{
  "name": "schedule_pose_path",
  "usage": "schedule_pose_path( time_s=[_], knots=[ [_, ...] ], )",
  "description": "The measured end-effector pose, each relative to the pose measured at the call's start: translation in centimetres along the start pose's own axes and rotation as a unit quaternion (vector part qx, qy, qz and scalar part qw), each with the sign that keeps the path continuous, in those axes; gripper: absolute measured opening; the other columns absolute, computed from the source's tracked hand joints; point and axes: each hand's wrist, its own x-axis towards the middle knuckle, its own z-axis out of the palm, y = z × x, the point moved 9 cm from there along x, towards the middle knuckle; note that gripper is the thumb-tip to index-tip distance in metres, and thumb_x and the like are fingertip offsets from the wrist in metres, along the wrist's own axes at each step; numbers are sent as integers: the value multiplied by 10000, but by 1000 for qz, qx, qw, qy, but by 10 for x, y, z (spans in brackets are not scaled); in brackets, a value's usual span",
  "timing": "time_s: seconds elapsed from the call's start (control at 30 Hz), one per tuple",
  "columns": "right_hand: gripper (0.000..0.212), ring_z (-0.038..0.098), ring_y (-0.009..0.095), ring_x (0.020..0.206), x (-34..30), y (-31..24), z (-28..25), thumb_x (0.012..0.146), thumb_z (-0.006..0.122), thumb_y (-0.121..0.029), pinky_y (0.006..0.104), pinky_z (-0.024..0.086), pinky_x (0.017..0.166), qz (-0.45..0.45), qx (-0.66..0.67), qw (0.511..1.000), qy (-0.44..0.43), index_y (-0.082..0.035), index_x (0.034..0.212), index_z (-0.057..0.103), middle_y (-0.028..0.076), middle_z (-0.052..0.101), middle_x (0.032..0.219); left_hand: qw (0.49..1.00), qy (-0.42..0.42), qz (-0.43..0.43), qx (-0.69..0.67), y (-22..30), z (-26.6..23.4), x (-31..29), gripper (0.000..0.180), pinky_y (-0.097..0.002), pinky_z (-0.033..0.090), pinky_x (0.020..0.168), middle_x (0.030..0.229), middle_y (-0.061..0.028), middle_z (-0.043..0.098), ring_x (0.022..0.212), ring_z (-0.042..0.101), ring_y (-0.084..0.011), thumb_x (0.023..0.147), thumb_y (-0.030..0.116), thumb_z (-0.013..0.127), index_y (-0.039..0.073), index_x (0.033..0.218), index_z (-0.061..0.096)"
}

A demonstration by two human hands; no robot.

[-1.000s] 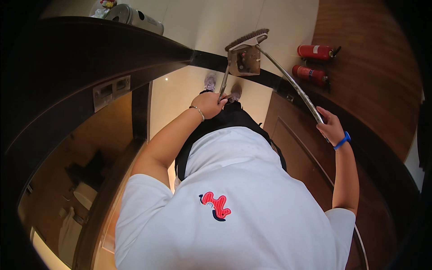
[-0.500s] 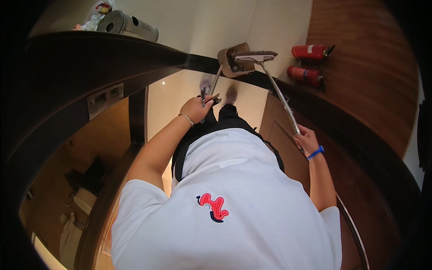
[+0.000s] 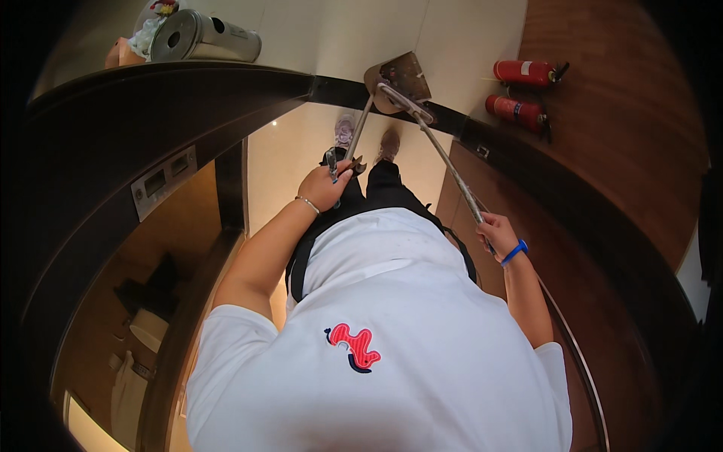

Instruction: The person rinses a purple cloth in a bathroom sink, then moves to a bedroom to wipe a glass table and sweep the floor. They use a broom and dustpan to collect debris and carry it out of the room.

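Note:
My left hand (image 3: 324, 187) is closed around the upper end of a long-handled dustpan (image 3: 410, 73), whose pan lies by the dark floor strip with dark bits of debris in it. A brown hooked piece (image 3: 358, 166) and a shiny metal piece (image 3: 331, 162) stick out at my left fingers; I cannot make out what they are. My right hand (image 3: 497, 235) grips the pole of a broom (image 3: 452, 166). Its head is tilted at the pan's near edge, with the bristles mostly hidden.
Two red fire extinguishers (image 3: 523, 73) are at the upper right beside brown wood flooring (image 3: 610, 68). A metal cylindrical bin (image 3: 207, 38) is at the upper left, next to a white plastic bag (image 3: 143, 38). A dark frame with a metal panel (image 3: 162, 181) runs along my left.
The broom head has turned and moved left and nearer, from across the pan to its near edge. My right hand has shifted slightly left. My left hand still holds the dustpan.

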Motion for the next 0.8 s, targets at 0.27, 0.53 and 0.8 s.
schedule_pose_path(
  time_s=[0.27,0.53,0.8],
  knots=[
    [232,400,59,435,-20,-7,-21,716,526,-20,201,316,390,-6,74,997,14,9,938,586,-10,461,566,1000,26,-3,-4,4,-14,6,315,-393,478,751,895,-172,640,855,604,-347,864,335,492,140,1077,617],
    [455,482,117,499,-18,-30,-55,703,528,-36,242,361,474,-114,-214,968,64,-6,1156,552,49,540,643,998,38,-9,44,43,-51,56,331,-404,471,754,861,-169,643,851,599,-352,861,359,473,109,980,654],
    [496,575,360,965,43,-85,-140,825,521,-112,412,461,823,-68,-485,865,107,-86,1309,414,210,567,1128,997,24,-30,67,62,-40,85,329,-355,470,695,795,-165,651,763,624,-311,851,324,522,56,985,658]
  ],
)
